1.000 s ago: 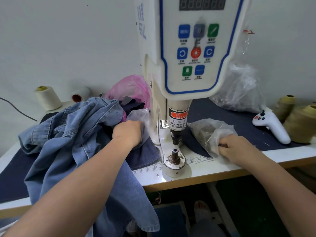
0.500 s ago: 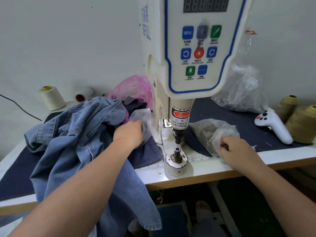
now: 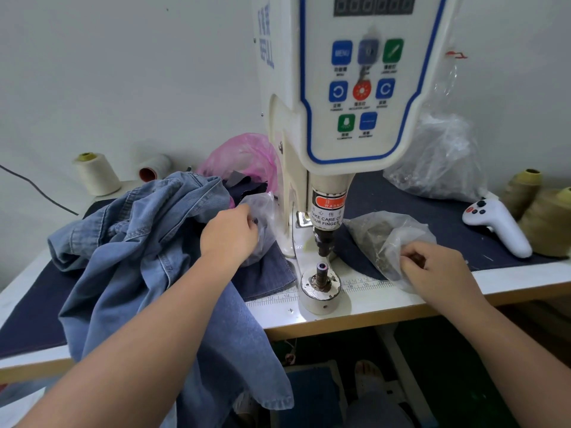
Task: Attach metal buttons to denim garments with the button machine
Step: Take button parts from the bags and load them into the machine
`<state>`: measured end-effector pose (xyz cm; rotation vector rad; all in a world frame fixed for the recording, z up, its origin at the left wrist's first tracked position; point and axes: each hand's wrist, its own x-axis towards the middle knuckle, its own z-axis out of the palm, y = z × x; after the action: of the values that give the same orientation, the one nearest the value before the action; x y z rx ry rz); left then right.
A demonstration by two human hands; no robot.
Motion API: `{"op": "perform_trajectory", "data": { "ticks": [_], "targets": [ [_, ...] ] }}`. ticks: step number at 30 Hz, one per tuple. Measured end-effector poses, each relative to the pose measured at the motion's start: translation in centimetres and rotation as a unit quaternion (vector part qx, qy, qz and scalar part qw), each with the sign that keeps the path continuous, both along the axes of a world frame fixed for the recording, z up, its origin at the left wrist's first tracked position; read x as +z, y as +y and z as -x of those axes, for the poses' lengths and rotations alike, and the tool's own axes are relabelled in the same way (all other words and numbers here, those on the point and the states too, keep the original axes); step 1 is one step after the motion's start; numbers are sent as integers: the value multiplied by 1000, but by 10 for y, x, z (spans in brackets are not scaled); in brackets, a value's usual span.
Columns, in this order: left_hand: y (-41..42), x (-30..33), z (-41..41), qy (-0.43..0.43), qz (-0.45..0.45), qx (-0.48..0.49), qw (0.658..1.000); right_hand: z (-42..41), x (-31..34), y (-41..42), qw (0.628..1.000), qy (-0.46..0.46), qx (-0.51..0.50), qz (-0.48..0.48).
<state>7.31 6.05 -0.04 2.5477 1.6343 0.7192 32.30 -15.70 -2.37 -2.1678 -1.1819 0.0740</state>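
denim shirt [image 3: 148,261]: faded blue, heaped left of button machine [image 3: 340,118], draped off table [image 3: 386,307] | left hand [image 3: 230,233]: clear bag [image 3: 261,217] pinched | right hand [image 3: 438,267]: curled, second bag [image 3: 383,236] pinched

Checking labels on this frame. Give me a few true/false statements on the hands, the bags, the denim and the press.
1. The left hand is at a clear bag left of the machine. True.
2. The right hand holds the white controller. False: the controller lies apart on the dark mat; the hand pinches the clear bag right of the machine.
3. Denim lies over the lower die. False: the die is bare; the denim is heaped to its left.
4. A pink bag sits behind the denim. True.
5. Every thread cone is on the right. False: a cream cone stands at the left.
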Motion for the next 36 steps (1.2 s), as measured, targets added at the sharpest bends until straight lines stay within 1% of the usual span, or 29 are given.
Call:
{"op": "perform_trajectory", "data": {
  "ticks": [5, 8, 11, 14, 18, 21, 24, 31, 36],
  "targets": [
    [-14, 8, 0, -74, -23, -21, 997, 1, -2, 2, 1000, -9, -5, 0],
    [-27, 10, -1, -153, -31, -25, 987, 3, -2, 2, 1000, -15, -8, -12],
    [-51, 9, -3, -233, -24, -67, 970, 3, -3, 2, 1000, -11, -9, -9],
    [-76, 6, -5, -298, 18, -128, 946, 3, -4, 3, 1000, -14, -8, -9],
    [-100, 5, -8, -390, 147, -157, 895, 2, -6, 2, 1000, -14, -6, -13],
    [-108, 4, -10, -404, 224, -173, 870, 2, -6, 1, 1000, -8, -2, -19],
    [-114, 5, -12, -409, 253, -194, 855, 3, -6, 0, 1000, -8, 1, -18],
    [-117, 4, -8, -381, 274, -201, 860, 5, -6, 0, 1000, -18, 0, -9],
    [-118, 5, -7, -373, 261, -214, 864, 6, -7, 0, 1000, -26, 0, -9]
  ]
}}
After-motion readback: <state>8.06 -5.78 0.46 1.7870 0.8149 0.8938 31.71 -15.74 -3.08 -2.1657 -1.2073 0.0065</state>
